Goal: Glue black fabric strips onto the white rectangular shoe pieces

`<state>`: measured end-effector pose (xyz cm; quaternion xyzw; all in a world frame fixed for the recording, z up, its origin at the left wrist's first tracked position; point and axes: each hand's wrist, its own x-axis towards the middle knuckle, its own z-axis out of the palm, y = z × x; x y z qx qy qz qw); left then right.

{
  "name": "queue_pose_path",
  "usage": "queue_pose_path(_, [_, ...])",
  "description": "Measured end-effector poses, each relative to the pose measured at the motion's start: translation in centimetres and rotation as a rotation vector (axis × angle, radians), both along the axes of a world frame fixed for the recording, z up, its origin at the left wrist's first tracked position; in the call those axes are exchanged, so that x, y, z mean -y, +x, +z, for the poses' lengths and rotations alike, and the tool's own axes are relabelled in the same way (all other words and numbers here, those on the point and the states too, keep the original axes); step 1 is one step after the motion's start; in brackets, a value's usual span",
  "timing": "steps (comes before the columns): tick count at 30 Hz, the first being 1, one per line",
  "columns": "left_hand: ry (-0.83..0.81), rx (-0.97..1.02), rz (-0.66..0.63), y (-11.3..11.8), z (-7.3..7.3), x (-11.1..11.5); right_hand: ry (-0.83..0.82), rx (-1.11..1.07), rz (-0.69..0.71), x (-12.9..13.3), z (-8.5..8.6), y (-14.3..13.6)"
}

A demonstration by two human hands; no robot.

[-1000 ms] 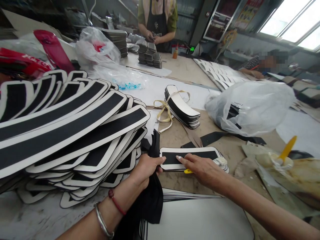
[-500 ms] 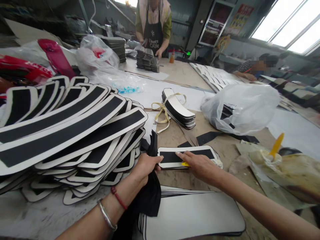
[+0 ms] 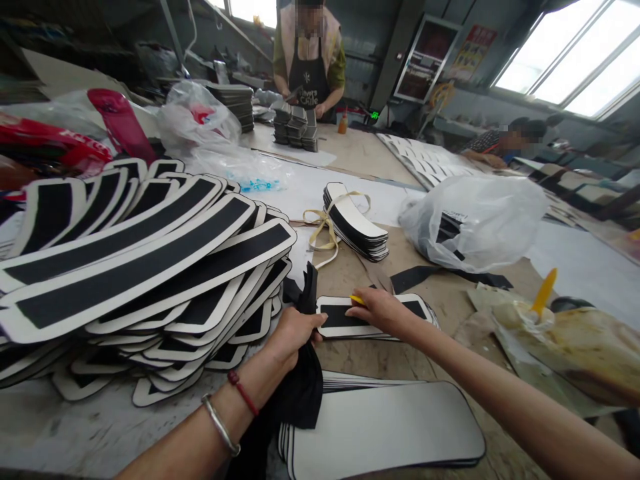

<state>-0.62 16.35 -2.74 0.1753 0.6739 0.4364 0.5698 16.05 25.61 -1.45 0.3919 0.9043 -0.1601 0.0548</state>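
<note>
A white-bordered panel with a black centre [image 3: 334, 321] lies atop a small stack of similar pieces on the table. My left hand [image 3: 299, 328] grips its left end, thumb on the top edge and fingers partly hidden below. Black fabric strips [image 3: 304, 387] hang beside and under that hand. Over the panel's middle, my right hand [image 3: 383, 311] is closed around a small yellow tool [image 3: 357, 300]; only a short piece of it shows by the fingers. Just in front of me lies a stack of larger plain white panels [image 3: 390, 427].
A large heap of black-and-white panels [image 3: 145, 267] fills the left. Beyond are a tied bundle [image 3: 357, 223] and a plastic bag [image 3: 475, 220]. At right, a yellow spreader [image 3: 544, 293] stands in a stained container [image 3: 575, 340]. A co-worker [image 3: 310, 67] stands across the table.
My right hand has moved slightly left and up along the panel, and the yellow tool now shows above its fingers instead of below. My left hand keeps its hold. The view has shifted slightly.
</note>
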Motion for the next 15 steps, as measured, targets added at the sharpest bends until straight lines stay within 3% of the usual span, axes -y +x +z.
queue_pose_path(9, [-0.006, -0.005, -0.018, -0.2, -0.4, -0.2, -0.108, 0.054, 0.031, -1.0, 0.3, -0.7])
queue_pose_path(15, [0.003, -0.02, -0.018, 0.0, -0.2, 0.0, -0.057, 0.164, -0.02, -1.3, 0.5, -1.5])
